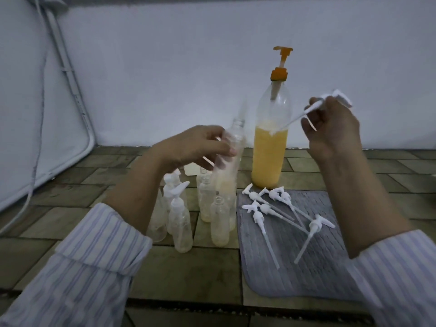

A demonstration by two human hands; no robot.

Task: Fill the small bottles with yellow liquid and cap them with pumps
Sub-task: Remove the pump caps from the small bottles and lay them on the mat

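You wear a long-sleeved shirt, white with thin lilac stripes. Behind your left hand (198,147) the sleeve (99,251) is rolled into a cuff; behind your right hand (335,133) the sleeve (396,267) ends mid-forearm.

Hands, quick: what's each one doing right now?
Left hand: grips a small clear bottle, lifted and tilted.
Right hand: holds a white pump by its stem.
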